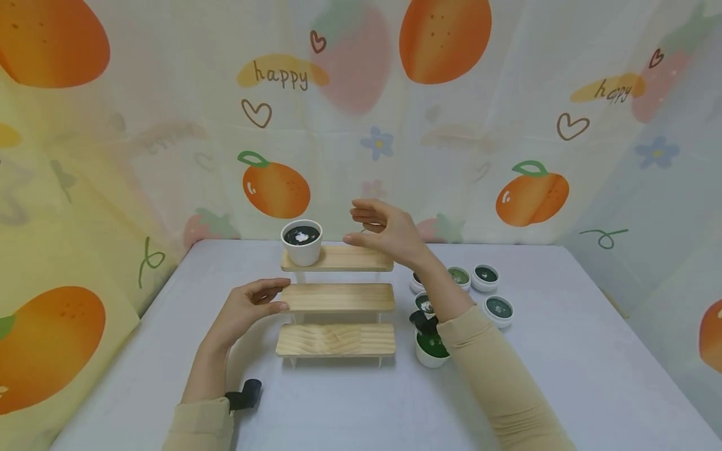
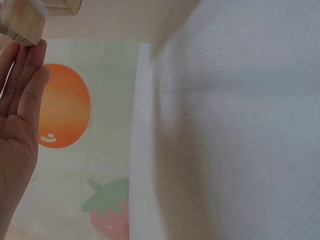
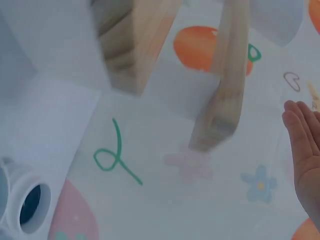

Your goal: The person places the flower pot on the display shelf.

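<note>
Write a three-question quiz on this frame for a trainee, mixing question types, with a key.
1. Which shelf of the wooden stand bears the white pot with dark filling?
A) bottom B) middle C) top
2. True or false: the right hand is gripping a pot.
3. Fill in: in the head view, the left hand is at the left end of the ____ shelf.

Key:
1. C, the top shelf.
2. False; it holds nothing.
3. Middle.
</note>
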